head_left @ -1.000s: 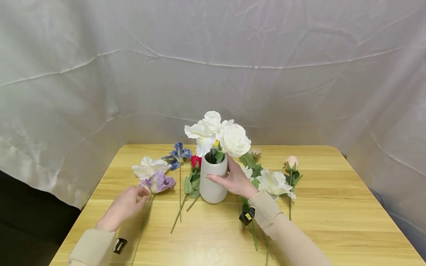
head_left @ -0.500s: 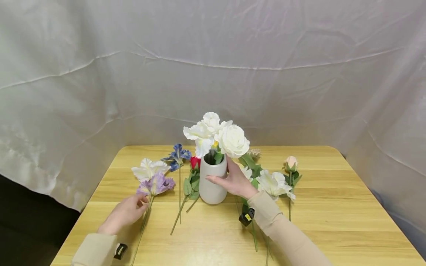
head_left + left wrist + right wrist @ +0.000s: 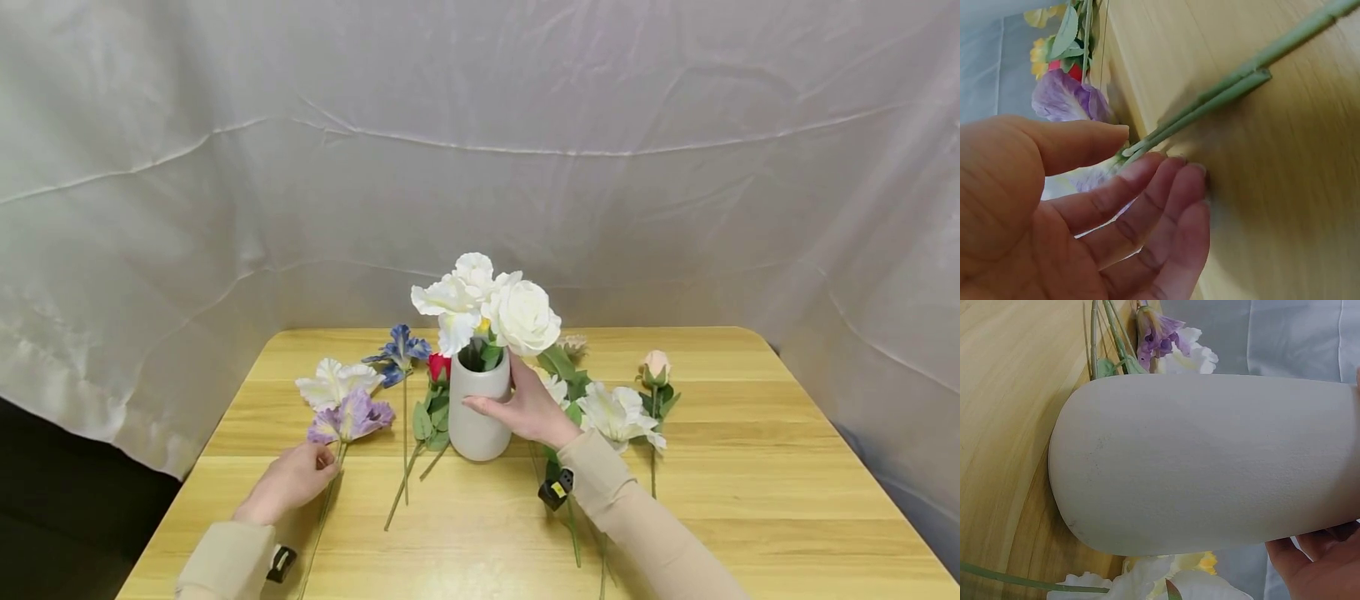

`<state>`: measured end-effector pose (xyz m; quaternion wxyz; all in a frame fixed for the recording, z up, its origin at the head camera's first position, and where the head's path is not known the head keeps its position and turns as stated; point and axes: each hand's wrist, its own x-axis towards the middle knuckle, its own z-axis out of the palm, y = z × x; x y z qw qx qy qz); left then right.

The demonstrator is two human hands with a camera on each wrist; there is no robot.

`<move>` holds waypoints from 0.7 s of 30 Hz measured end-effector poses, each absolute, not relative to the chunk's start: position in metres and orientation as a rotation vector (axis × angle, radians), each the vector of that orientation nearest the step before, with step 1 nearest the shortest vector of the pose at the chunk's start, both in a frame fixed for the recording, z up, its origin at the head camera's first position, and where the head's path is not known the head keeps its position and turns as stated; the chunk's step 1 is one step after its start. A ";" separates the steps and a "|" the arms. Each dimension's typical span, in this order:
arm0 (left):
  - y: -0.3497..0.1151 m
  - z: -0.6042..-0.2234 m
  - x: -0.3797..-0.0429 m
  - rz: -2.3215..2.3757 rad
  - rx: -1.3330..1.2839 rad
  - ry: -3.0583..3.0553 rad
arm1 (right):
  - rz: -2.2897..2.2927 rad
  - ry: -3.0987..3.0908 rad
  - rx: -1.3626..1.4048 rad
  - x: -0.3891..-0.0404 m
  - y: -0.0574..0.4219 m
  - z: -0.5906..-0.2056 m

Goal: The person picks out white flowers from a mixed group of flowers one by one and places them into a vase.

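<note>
In the head view, my left hand [image 3: 291,479] is beside the stem [image 3: 324,512] of a purple flower [image 3: 351,417] lying on the table. The left wrist view shows its fingers slightly bent near the green stem [image 3: 1210,103], with thumb and fingertips apart; whether they touch it I cannot tell. My right hand [image 3: 528,407] grips the upper right side of a white vase [image 3: 480,429], thumb across its front. That vase stands upright and holds a white rose [image 3: 527,317] and a white ruffled flower [image 3: 450,304]. The vase body [image 3: 1197,462] fills most of the right wrist view.
A white flower [image 3: 337,383] and a blue flower [image 3: 401,350] lie left of the vase, near a red rose [image 3: 439,367]. To the right are a white flower [image 3: 617,414] and a pale pink rosebud [image 3: 657,368]. Grey cloth [image 3: 480,192] hangs behind the table.
My left hand has moved slightly right and down, closer to the purple flower's stem. The right hand still holds the vase in place.
</note>
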<state>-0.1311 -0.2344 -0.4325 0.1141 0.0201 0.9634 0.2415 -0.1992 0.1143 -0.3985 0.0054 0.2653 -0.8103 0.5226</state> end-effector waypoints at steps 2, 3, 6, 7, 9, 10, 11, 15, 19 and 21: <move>-0.234 -0.433 -0.132 0.725 0.043 2.814 | 1.635 -2.537 0.827 -0.199 0.114 -0.399; -0.233 -0.434 -0.132 0.746 0.037 2.807 | 1.636 -2.537 0.825 -0.199 0.114 -0.399; -0.232 -0.436 -0.131 0.830 0.021 2.771 | 1.641 -2.539 0.825 -0.198 0.114 -0.399; -0.232 -0.436 -0.131 0.863 0.015 2.755 | 1.642 -2.539 0.827 -0.198 0.114 -0.399; -0.233 -0.438 -0.130 0.932 0.016 2.720 | 1.643 -2.539 0.831 -0.198 0.114 -0.399; -0.233 -0.439 -0.130 0.964 0.008 2.699 | 1.643 -2.537 0.834 -0.198 0.114 -0.399; -0.233 -0.439 -0.130 0.993 0.008 2.682 | 1.640 -2.535 0.835 -0.198 0.114 -0.399; -0.234 -0.442 -0.131 1.100 0.001 2.610 | 1.629 -2.529 0.835 -0.198 0.114 -0.399; -0.235 -0.442 -0.135 1.214 0.022 2.536 | 1.617 -2.527 0.832 -0.199 0.114 -0.399; -0.236 -0.441 -0.136 1.281 0.019 2.495 | 1.615 -2.526 0.831 -0.200 0.114 -0.399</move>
